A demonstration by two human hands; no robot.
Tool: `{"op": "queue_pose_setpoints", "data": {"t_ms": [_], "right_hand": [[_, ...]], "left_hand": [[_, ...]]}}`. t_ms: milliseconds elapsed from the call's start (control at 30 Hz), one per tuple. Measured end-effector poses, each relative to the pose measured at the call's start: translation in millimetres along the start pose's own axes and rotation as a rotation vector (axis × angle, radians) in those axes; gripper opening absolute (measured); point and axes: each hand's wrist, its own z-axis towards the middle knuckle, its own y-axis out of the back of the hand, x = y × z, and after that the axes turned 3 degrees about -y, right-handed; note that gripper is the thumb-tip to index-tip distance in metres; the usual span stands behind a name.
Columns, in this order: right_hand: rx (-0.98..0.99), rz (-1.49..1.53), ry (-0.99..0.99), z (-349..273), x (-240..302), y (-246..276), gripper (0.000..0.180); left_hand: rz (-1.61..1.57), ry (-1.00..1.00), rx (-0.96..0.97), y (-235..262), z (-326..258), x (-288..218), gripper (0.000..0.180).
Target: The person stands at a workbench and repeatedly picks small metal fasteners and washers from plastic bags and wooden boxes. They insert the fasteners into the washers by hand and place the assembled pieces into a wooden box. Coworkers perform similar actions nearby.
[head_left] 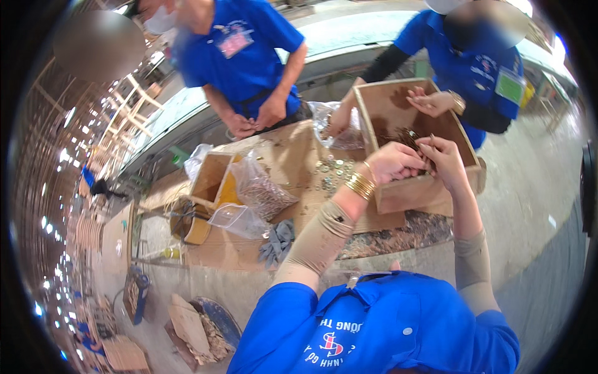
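Note:
A wooden box [389, 202] with thin brown metal fasteners [398, 134] inside stands at the table's right end. My left hand [398, 163], with gold bangles at its wrist, is above the box's near side with its fingers closed. Close against it, my right hand [443, 161] has its fingers bent in a pinch. Small brownish pieces show between the two hands, but their kind is too small to tell. Left of my left forearm, small shiny metal parts [330, 174] lie scattered on the cardboard-covered table [299, 149].
A co-worker's hand [430, 101] reaches over the box; the other is at a clear bag [339, 124]. Another person's hands [255, 119] meet across the table. Nearer left are a bag of small fasteners [265, 190], grey gloves [277, 243] and a smaller wooden box [210, 176].

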Motion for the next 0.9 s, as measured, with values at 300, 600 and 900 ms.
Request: {"op": "queue_pose_setpoints", "data": {"t_ms": [300, 600, 900], "right_hand": [[-0.146, 0.485, -0.066, -10, 3, -26, 0.02], [-0.081, 0.551, -0.038, -19, 5, -47, 0.021], [-0.205, 0.59, -0.039, -22, 9, -34, 0.016]], "left_hand": [[-0.326, -0.19, -0.196, -4, -14, 11, 0.005], [-0.362, -0.316, -0.216, -16, -17, 12, 0.005], [-0.406, -0.253, -0.286, -10, -14, 7, 0.007]]}}
